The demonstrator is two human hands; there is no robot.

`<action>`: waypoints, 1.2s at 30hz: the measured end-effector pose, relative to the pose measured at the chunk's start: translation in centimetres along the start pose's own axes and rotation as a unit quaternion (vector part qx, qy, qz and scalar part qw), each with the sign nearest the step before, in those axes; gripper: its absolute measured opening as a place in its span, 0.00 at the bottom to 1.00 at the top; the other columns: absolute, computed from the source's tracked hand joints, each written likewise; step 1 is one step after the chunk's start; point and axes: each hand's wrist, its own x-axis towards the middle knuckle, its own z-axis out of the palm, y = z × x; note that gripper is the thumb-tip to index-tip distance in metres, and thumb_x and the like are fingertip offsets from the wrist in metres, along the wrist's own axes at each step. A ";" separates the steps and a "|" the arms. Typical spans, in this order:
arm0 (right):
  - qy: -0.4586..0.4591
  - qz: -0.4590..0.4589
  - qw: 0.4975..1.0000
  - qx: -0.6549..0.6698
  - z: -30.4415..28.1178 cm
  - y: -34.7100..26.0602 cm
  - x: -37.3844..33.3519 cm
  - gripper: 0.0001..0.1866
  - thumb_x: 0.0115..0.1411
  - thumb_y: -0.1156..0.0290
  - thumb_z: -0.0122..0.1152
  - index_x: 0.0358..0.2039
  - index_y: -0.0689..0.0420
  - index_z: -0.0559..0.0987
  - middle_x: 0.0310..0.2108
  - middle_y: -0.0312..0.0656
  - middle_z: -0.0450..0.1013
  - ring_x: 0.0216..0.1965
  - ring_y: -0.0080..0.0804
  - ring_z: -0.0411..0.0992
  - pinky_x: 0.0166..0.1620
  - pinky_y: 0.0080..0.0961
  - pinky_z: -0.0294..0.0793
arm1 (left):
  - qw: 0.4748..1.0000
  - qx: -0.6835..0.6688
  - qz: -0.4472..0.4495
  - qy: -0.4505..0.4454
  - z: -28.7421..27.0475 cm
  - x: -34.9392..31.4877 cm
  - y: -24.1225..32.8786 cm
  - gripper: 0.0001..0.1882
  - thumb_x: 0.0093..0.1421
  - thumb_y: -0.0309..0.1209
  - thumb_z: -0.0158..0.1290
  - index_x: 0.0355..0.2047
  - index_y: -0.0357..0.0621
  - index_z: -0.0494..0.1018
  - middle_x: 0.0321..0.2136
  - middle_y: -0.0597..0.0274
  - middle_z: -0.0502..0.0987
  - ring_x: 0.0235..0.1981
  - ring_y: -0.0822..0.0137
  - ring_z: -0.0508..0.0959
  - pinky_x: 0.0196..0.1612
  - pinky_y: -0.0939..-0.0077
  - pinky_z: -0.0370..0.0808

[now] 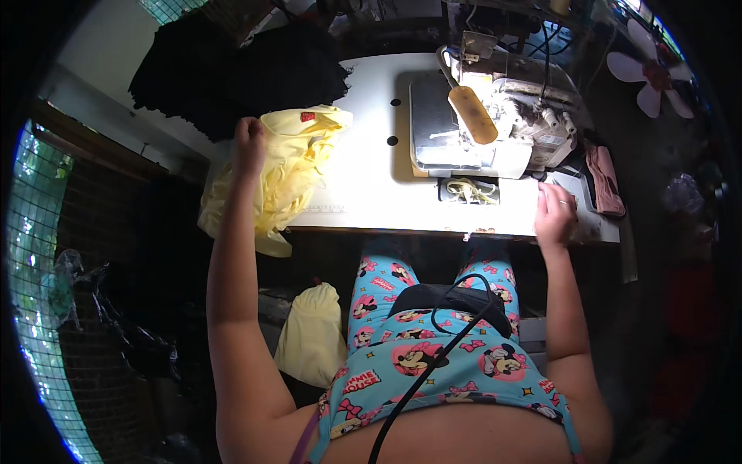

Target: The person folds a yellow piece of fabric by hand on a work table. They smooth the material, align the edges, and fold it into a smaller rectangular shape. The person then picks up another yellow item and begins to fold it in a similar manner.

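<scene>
The left hand (249, 138) sits at the far left of the white worktop (371, 185), fingers clenched on the pale yellow cloth (290, 166), which is bunched there and spills over the left edge. Over on the right, the right hand (555, 213) rests flat on the worktop's near edge, fingers released and spread, just beside the sewing machine (495, 124). A pink cloth (604, 182) lies further right.
</scene>
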 end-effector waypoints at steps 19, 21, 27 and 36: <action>-0.157 0.089 0.898 0.401 9.8 -29.5 19.6 0.12 0.51 0.62 0.54 0.32 0.55 0.79 0.29 0.49 0.75 0.32 0.50 0.74 0.37 0.39 0.74 | 0.994 -0.004 0.083 -0.067 -10.2 0.2 5.4 0.18 0.63 0.45 0.40 0.36 0.43 0.68 0.29 0.63 0.73 0.30 0.69 0.72 0.37 0.75 0.69; -0.134 0.196 0.843 0.483 9.6 -29.2 20.7 0.14 0.50 0.72 0.52 0.38 0.56 0.77 0.33 0.49 0.75 0.31 0.39 0.75 0.30 0.33 0.76 | 0.974 -0.110 -0.079 -0.183 -10.0 0.5 2.1 0.31 0.60 0.60 0.36 0.36 0.45 0.72 0.29 0.67 0.74 0.29 0.74 0.70 0.36 0.78 0.68; -0.290 0.320 0.692 0.578 9.3 -28.1 20.2 0.16 0.57 0.77 0.41 0.45 0.57 0.71 0.38 0.44 0.71 0.36 0.35 0.73 0.43 0.35 0.76 | 0.792 0.421 -0.116 -0.427 -5.9 -5.7 -12.6 0.27 0.63 0.47 0.31 0.47 0.38 0.68 0.47 0.39 0.68 0.48 0.44 0.69 0.51 0.58 0.65; -0.294 0.304 0.577 0.699 11.7 -36.2 25.5 0.15 0.61 0.78 0.36 0.46 0.60 0.69 0.40 0.48 0.70 0.40 0.41 0.72 0.43 0.41 0.75 | 0.913 0.353 -0.195 -0.056 2.7 -12.3 -10.5 0.30 0.62 0.44 0.32 0.58 0.35 0.54 0.60 0.39 0.48 0.58 0.27 0.49 0.60 0.42 0.43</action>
